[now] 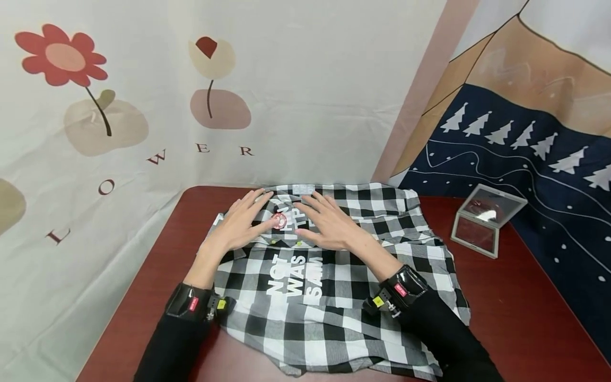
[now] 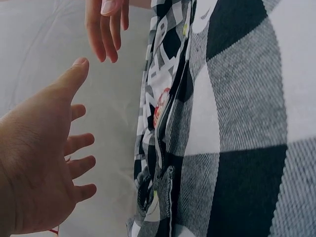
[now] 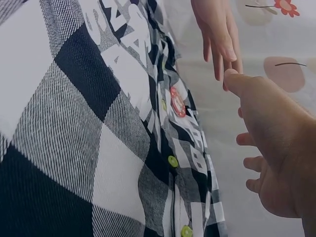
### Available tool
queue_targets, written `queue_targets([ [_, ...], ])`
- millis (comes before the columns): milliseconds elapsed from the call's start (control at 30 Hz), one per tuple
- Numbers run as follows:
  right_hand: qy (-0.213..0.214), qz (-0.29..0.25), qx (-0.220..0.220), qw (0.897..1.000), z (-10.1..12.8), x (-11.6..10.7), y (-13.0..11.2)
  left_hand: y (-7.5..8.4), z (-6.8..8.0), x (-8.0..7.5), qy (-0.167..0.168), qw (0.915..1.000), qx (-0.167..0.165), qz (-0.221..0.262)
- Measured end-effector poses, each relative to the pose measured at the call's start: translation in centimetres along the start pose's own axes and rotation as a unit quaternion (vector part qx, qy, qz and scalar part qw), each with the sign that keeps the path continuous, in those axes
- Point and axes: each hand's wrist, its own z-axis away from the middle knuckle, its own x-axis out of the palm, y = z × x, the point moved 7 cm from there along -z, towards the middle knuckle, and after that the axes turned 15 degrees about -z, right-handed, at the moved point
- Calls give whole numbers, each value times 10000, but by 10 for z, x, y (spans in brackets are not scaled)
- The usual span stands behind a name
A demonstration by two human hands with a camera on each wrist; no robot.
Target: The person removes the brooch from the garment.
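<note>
Both hands, left (image 1: 243,223) and right (image 1: 329,225), lie flat with fingers spread on the checked shirt (image 1: 334,281) near the table's (image 1: 525,318) far edge, apparently smoothing it.

Staged recording corner, not a lived-in room. Printed fabric backdrops serve as walls: a cream flower cloth (image 1: 119,106) with loose letters on the left, a mountain-and-pine cloth (image 1: 525,132) in navy and tan on the right, meeting at a pinkish corner strip (image 1: 420,95). Dark red counter (image 1: 525,318) pushed into that corner. Small hinged mirror case (image 1: 487,217) stands open on it, beside a checked shirt (image 1: 334,297).
</note>
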Motion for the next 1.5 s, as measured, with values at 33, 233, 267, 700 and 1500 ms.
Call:
queue_targets([
  [33,-3,-18,2,10000,-2,1,0,-1,0,1,-9,10000,-19,-6],
  [233,79,-65,-163,9998,-14,9,0,-8,-1,4,-14,9999,-62,81],
  [267,102,-51,-221,9997,-16,10,-1,-9,-1,4,-16,9999,-55,90],
  [700,244,-6,-807,9964,-34,28,-9,-16,-1,16,-96,9993,-147,333],
  [1500,161,-11,-425,9990,-57,47,-7,-14,-2,27,-251,9994,-155,169],
])
